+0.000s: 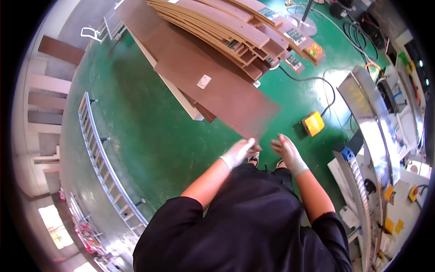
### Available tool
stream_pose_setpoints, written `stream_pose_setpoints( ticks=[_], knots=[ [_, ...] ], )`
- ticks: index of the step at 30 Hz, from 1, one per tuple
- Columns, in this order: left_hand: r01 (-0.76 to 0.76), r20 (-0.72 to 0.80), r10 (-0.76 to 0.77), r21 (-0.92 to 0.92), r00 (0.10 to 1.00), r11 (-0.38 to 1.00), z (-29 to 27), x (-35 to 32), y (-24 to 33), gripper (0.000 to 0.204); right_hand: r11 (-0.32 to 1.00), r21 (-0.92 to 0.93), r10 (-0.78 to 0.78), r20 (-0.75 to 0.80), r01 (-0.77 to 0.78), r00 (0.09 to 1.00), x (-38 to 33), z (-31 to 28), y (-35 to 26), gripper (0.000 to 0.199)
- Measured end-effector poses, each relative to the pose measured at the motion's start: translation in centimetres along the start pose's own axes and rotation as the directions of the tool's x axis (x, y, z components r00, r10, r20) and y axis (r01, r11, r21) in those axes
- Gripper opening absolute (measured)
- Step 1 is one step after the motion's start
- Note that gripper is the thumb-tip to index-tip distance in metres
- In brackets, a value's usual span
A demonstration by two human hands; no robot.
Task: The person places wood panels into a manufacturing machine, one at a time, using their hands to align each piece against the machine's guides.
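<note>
Brown board [231, 99] juts toward the person from beside the panel stack [217, 28], seemingly leaving its corner graspable — left hand [239, 153] pinched there, right hand [289, 153] loose, apart from it.

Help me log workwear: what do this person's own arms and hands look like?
Pale, thin-looking, wrist-length gloves cover the left hand and right hand. Loose, plain black sleeves stop around elbow height, leaving the forearms bare. No markings show on the sleeves.
</note>
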State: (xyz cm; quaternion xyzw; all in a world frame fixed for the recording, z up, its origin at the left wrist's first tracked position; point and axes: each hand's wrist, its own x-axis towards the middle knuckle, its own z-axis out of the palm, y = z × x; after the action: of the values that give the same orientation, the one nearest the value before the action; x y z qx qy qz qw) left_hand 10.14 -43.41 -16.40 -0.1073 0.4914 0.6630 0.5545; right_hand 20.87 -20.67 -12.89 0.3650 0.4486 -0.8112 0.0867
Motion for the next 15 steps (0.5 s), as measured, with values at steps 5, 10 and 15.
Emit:
stream_pose_setpoints(
  ticks=[5,10,15],
  knots=[
    [0.209,-0.01,-0.21,0.125,0.978,0.97,5.7,1.0,-2.9,0.046,0.982,0.184,-0.029,-0.069,0.041,0.997,2.6,-0.5,3.7,0.071],
    [-0.146,-0.112,0.108,-0.429,0.988,0.891,1.2,3.5,-0.5,0.057,0.996,0.012,-0.085,-0.225,0.09,0.971,-2.8,-7.0,4.6,0.054],
    [-0.427,-0.353,0.266,-0.534,0.897,0.73,-3.9,2.9,8.1,0.054,0.965,-0.06,-0.254,-0.47,0.257,0.845,-11.1,-8.5,0.6,0.05]
  ],
)
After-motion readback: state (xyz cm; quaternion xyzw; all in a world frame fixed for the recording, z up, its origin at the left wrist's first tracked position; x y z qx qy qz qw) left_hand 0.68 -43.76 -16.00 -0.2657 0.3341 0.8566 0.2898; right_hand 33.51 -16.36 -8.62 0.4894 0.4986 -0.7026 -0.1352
